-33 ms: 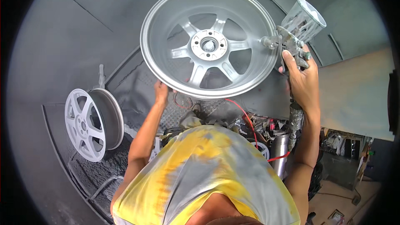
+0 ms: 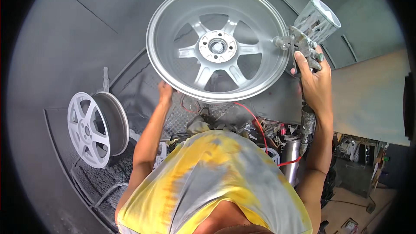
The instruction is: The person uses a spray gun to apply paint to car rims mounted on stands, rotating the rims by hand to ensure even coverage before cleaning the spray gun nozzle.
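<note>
A silver six-spoke wheel (image 2: 186, 52) fills the upper middle, its open barrel facing up at me. My left hand (image 2: 165, 93) grips the wheel's lower-left edge, fingers bent and partly hidden behind it. My right hand (image 2: 315, 82) is closed round a paint-spattered spray gun (image 2: 299, 43), thumb on top, with the nozzle pointing left at the wheel's right inner wall. A white-streaked paint cup (image 2: 315, 19) is fixed on the gun, tilted to the right. A red hose (image 2: 253, 119) curves below the wheel and runs to the gun's lower fitting.
A second wheel (image 2: 86, 130), white-faced, stands upright at left on a mount. Below are a steel cylinder (image 2: 289, 160) and heaped clutter (image 2: 277, 132). A pale panel (image 2: 368, 95) is on the right, with a cluttered shelf (image 2: 357, 156) beneath. Grey, crease-lined surfaces surround the wheels.
My left hand has shifted very slightly up and left at the rim. The spray gun and cup are a touch further right.
</note>
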`<move>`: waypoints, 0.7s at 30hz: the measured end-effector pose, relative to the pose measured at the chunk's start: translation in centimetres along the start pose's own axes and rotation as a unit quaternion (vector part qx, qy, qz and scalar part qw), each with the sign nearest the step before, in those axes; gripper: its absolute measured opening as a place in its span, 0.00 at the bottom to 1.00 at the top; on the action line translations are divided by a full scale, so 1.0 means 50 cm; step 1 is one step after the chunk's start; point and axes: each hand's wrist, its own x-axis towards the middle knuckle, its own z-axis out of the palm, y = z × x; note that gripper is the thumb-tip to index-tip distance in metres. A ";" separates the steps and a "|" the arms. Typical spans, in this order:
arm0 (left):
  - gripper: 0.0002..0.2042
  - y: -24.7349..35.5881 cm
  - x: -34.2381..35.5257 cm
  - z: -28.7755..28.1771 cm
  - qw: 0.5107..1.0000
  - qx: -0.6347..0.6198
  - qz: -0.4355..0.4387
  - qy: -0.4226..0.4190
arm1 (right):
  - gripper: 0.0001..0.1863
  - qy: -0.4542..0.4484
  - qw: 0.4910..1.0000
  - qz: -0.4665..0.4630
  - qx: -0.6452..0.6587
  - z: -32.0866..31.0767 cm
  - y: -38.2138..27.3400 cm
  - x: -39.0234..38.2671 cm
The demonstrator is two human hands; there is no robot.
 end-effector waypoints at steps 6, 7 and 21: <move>0.10 0.042 0.149 -0.022 0.996 -0.076 0.035 0.028 | 0.11 0.026 0.998 0.008 -0.057 -0.002 -0.001 -0.005; 0.10 0.043 0.155 -0.019 0.996 -0.069 0.044 0.027 | 0.11 0.016 0.998 0.024 -0.055 -0.005 -0.004 -0.004; 0.14 0.042 0.042 0.035 0.997 0.032 0.047 0.061 | 0.10 0.022 0.999 0.011 -0.037 -0.008 0.003 -0.007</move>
